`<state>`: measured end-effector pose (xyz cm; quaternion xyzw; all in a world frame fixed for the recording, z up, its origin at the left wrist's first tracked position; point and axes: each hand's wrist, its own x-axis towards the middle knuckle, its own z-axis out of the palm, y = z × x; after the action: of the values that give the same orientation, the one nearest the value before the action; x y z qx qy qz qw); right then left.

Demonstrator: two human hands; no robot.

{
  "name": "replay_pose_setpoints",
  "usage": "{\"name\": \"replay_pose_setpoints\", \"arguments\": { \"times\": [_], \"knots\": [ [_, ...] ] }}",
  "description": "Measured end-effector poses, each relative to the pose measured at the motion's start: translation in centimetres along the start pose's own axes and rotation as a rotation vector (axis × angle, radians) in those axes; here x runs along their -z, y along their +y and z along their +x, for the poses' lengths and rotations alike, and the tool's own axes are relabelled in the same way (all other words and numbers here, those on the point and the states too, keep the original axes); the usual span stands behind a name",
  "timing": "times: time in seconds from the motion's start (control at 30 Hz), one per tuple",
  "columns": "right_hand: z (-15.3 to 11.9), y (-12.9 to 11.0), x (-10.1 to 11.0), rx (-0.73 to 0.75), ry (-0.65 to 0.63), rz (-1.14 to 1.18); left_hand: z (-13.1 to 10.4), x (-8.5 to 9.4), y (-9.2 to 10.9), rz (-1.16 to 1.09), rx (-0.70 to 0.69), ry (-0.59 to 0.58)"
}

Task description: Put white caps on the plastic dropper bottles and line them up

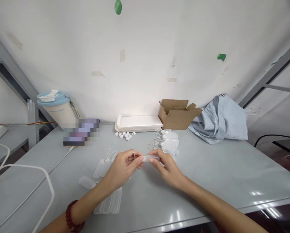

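- Below the grip of both hands spreads a grey tabletop [208, 184], shiny near its front edge.
- Beyond the grip rises a white wall [145, 38] with several tape scraps [122, 55] and two clear green bits [118, 7]; grey metal frames [268, 77] slant on either side.
- Between the two hands: one tube [150, 157], whitish, lying roughly level just above the tabletop. The left grip [122, 166] is closed on its left end, a thin white string by the fingers; the right grip [168, 166] pinches its right part.
- Left of the left grip: three tubes [102, 169] with strings, side by side, and one loose tube [86, 183] lower down.
- Under and nearer than the left forearm: at least three more tubes [107, 204], partly hidden.
- Just behind the right grip: one pile [170, 144] of stringed tubes, overlapping too much to count.
- Behind the left grip: about ten white caps [127, 135], bunched.
- Farther behind the grips: one white stack [141, 122], one open box [181, 118] and, to the right, one pale blue cloth [222, 119].
- Far left of the left grip: one cup [62, 111], one phone [83, 132] and white cables [49, 181].
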<state>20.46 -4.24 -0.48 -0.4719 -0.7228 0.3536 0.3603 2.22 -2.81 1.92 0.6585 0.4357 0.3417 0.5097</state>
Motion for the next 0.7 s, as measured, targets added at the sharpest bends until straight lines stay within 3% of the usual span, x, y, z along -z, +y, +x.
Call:
{"name": "replay_pose_setpoints", "arguments": {
  "times": [0.23, 0.43, 0.7],
  "knots": [
    [0.4, -0.2, 0.1, -0.085, -0.024, 0.228, 0.1, 0.9, -0.2, -0.189, 0.042, -0.074],
    [0.6, 0.4, -0.1, -0.151, -0.015, 0.312, 0.0, 1.2, -0.9, 0.063, 0.038, -0.113],
    [0.7, 0.4, -0.4, -0.198, -0.091, 0.263, 0.1, 0.3, -1.1, 0.096, 0.029, -0.086]
  ]
}}
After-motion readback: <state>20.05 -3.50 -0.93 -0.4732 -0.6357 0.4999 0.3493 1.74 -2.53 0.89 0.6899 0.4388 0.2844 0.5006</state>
